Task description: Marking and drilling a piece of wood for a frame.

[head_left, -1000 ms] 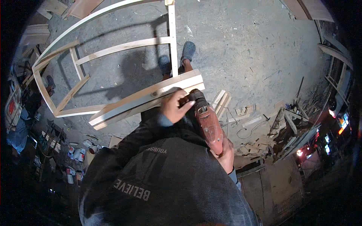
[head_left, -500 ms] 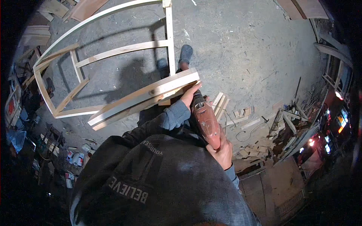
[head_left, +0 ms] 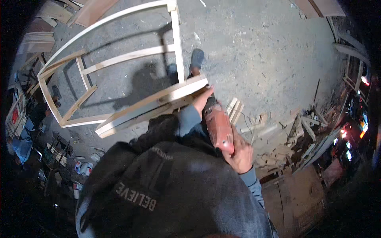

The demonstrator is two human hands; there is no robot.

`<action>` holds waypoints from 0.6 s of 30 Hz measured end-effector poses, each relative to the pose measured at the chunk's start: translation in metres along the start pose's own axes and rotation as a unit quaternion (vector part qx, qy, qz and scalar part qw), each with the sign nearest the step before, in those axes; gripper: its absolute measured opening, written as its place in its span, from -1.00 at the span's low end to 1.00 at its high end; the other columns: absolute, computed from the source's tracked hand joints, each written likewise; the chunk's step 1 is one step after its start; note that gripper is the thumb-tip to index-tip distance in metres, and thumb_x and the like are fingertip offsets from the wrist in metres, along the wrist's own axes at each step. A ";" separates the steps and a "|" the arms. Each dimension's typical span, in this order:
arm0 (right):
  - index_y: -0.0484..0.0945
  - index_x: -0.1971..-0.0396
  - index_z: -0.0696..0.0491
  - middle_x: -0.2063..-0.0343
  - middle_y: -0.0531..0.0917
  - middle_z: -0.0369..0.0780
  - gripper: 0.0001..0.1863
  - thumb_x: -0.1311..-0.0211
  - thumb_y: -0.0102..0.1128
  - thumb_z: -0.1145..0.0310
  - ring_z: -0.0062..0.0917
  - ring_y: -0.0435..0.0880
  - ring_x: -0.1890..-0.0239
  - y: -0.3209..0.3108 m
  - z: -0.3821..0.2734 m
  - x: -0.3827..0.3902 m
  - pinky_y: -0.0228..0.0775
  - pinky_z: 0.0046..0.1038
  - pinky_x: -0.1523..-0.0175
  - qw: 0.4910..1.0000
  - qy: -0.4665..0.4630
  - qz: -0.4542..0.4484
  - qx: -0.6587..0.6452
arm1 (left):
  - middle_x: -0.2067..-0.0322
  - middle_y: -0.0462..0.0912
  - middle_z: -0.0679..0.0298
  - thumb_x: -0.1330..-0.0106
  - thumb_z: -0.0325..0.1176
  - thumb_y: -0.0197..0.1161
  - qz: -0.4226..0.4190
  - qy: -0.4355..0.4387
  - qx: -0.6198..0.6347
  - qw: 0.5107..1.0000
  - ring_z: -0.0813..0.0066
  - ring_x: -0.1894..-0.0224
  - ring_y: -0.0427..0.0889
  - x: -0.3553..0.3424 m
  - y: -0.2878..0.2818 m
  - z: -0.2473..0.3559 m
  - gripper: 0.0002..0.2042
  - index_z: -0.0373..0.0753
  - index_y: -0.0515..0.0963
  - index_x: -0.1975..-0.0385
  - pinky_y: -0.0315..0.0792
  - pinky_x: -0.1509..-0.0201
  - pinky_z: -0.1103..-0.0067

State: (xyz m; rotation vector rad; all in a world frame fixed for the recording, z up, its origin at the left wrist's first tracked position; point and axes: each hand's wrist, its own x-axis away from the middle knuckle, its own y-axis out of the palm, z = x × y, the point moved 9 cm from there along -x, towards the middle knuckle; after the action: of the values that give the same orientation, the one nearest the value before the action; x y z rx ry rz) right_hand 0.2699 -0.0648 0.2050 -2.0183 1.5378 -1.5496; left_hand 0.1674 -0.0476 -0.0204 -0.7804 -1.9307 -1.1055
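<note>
A red power drill (head_left: 219, 126) with a dark front end is held close to my body, its nose at the end of a pale wooden frame (head_left: 184, 90). At its rear, my right hand (head_left: 240, 154) is closed around the drill's handle. My left hand (head_left: 201, 102) is at the drill's front, a digit stretched along the end of the frame's near beam. Its other fingers are mostly hidden beneath the drill. The curved frame, with crosspieces, reaches away to the far left. The drill's tip and its contact with the wood are hidden.
Wood offcuts (head_left: 274, 156) lie on the concrete floor to the right, beside leaning boards (head_left: 313, 148). More boards (head_left: 89, 14) are at the far left. Containers (head_left: 84, 168) stand at the near left. My shoe (head_left: 197, 58) shows beyond the frame.
My right hand and the drill's rear have shifted slightly right and nearer my body. The frame has moved a little in view. Both hands keep about the same hold.
</note>
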 end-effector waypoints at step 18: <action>0.47 -0.06 0.14 0.16 0.66 -0.17 -0.59 -0.20 0.17 0.40 -0.37 0.71 0.15 0.113 0.133 0.133 0.58 -0.32 0.03 0.625 0.263 0.108 -0.727 | 0.00 0.71 -0.15 -0.59 0.00 0.03 0.020 0.183 -0.386 0.904 0.06 -0.05 0.74 0.080 -0.088 0.037 -0.48 -0.44 0.48 -0.12 0.62 -0.14 0.26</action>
State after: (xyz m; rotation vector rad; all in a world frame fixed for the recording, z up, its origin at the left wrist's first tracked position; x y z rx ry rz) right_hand 0.2965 -0.2762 0.1541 -1.4446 3.9345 -0.5886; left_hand 0.0444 -0.0422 -0.0025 -0.9214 -1.1290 -1.8755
